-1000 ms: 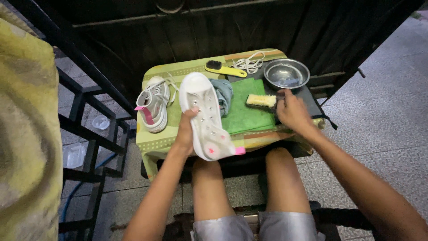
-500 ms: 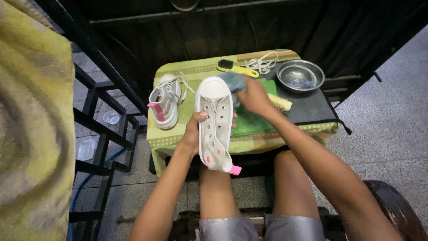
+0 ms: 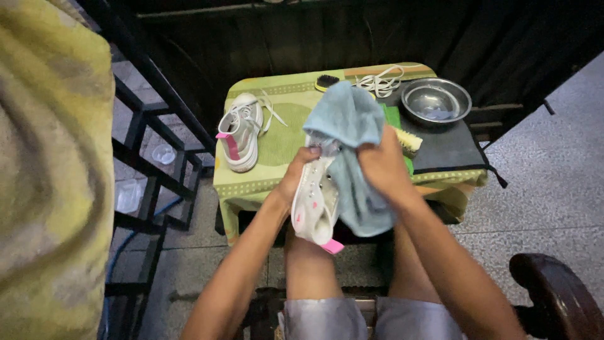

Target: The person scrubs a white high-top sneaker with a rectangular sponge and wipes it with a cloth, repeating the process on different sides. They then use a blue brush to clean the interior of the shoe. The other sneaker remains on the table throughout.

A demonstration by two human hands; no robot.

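The left hand (image 3: 296, 179) grips the shoe (image 3: 313, 201) at its side; the right hand (image 3: 384, 167) presses the cloth (image 3: 352, 126) on it. The shoe looks light and stiff, the cloth soft.

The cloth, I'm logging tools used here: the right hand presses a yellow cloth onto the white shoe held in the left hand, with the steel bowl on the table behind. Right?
Not quite: the cloth is light blue, not yellow, as the head view shows. The right hand does press it onto the white shoe held in the left hand, and the steel bowl sits on the table behind.
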